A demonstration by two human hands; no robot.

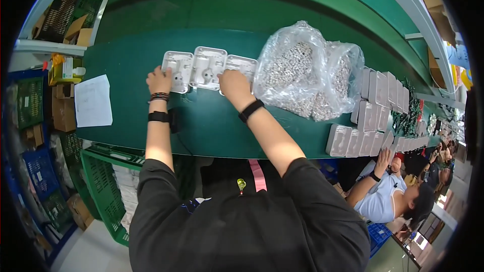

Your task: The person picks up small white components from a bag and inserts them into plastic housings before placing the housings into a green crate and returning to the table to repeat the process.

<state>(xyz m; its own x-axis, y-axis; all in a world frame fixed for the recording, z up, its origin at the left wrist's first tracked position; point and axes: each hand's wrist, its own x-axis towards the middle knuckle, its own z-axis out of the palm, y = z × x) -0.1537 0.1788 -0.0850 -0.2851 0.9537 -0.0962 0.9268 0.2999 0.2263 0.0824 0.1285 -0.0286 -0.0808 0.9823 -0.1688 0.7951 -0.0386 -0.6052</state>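
Note:
Three white plastic housings, shallow with rounded corners, lie side by side on the green table. My left hand is at the outer edge of the left housing, its fingers curled against that side. Between my hands sits the middle housing, a little farther back; a round moulded detail shows in its near half. My right hand is closed over the near part of the right housing. Its fingertips are hidden, so anything pinched in them cannot be made out.
Clear plastic bags full of small metallic parts stand right of the housings. Stacked white housings line the table farther right, where a co-worker's hand reaches in. A paper sheet lies left; a green crate stands below the edge.

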